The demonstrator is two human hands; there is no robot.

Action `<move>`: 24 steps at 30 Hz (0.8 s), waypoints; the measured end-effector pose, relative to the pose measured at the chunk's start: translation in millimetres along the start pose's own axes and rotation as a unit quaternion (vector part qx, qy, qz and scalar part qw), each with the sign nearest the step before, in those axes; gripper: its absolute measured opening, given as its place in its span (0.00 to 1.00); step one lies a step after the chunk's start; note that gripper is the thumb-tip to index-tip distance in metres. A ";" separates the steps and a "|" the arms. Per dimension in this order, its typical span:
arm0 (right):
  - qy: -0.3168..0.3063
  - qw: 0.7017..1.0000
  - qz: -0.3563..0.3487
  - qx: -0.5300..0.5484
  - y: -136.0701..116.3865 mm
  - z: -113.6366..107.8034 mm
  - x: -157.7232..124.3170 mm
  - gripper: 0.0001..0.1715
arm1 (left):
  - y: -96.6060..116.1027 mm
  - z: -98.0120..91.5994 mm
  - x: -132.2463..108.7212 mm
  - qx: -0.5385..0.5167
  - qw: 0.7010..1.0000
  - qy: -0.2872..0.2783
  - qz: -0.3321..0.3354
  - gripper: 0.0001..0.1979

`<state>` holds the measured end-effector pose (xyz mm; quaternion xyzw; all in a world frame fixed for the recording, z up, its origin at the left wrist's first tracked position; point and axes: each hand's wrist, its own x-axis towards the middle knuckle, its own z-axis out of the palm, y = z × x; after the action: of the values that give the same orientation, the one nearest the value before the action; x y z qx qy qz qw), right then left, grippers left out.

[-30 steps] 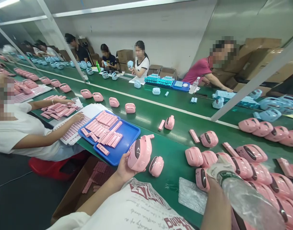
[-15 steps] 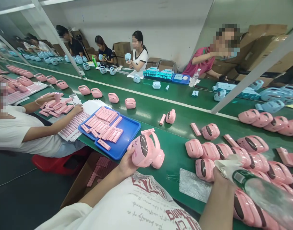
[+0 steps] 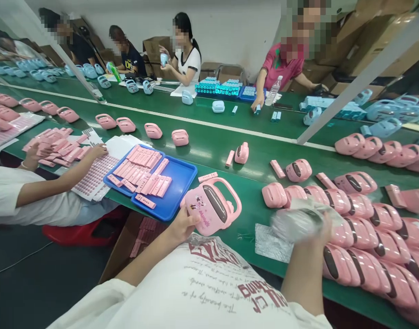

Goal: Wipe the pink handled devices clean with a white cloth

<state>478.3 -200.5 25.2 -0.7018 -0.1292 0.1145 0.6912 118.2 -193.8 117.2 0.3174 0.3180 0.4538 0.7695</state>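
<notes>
The left hand [image 3: 180,225] has its fingers curled tight around a pink toy case [image 3: 212,205] with a handle on top and a dark oval window (a little cartoon mouse is drawn on its side). The case is held up over the near edge of the green belt [image 3: 230,141]. At 9 o'clock from it sits a blue tray [image 3: 182,183] full of pink strips [image 3: 140,171].

The right hand [image 3: 315,233] is at 3 o'clock from the case. Its fingers are closed on a crinkly clear plastic bag [image 3: 294,221], which looks blurry. Just past it, a big pile of pink cases [image 3: 367,228] lies on the belt. A flat clear sheet [image 3: 269,244] lies under the bag.
</notes>
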 end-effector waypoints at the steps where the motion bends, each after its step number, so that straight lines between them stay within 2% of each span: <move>1: 0.025 0.999 -0.017 -0.016 1.0 0.1 0.8 0.20 | 0.5 0.9 0.1 0.003 1.000 0.000 -0.003 0.41; 3: 0.056 0.995 -0.066 -0.058 1.5 1.4 1.2 0.20 | 0.6 2.4 0.9 0.009 1.000 0.000 -0.005 0.42; 5: 0.036 0.987 -0.125 -0.099 0.8 5.3 -1.5 0.20 | 0.2 3.5 2.3 0.015 1.000 0.003 -0.002 0.43; 8: -0.077 0.968 -0.199 -0.135 2.3 16.8 -11.8 0.18 | -0.5 4.9 4.4 0.024 1.000 0.012 0.004 0.45; 11: -0.196 0.931 -0.266 -0.155 8.7 31.2 -23.3 0.18 | -0.4 5.9 4.7 0.036 0.999 0.017 0.013 0.47; 14: -0.260 0.878 -0.351 -0.197 10.2 40.3 -27.3 0.20 | -0.7 5.9 2.9 0.056 0.998 0.015 0.024 0.44; 17: -0.293 0.855 -0.347 -0.251 -7.6 40.1 -22.6 0.23 | -2.4 4.5 0.1 0.072 0.996 0.016 0.041 0.40; 19: -0.268 0.862 -0.299 -0.308 -30.6 35.5 -20.3 0.25 | -3.4 3.6 -2.0 0.082 0.995 0.025 0.056 0.40; 21: -0.202 0.881 -0.242 -0.353 -56.8 29.3 -25.0 0.28 | -3.2 3.9 -3.9 0.103 0.992 0.036 0.067 0.42; 24: -0.105 0.936 -0.167 -0.292 -86.7 22.8 -53.4 0.32 | -0.3 9.0 -5.2 0.145 0.985 0.048 0.085 0.46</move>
<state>418.4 -196.2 110.5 -0.8248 -0.3445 0.0275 0.4475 123.3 -200.4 123.4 0.4295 0.3893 0.4813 0.6575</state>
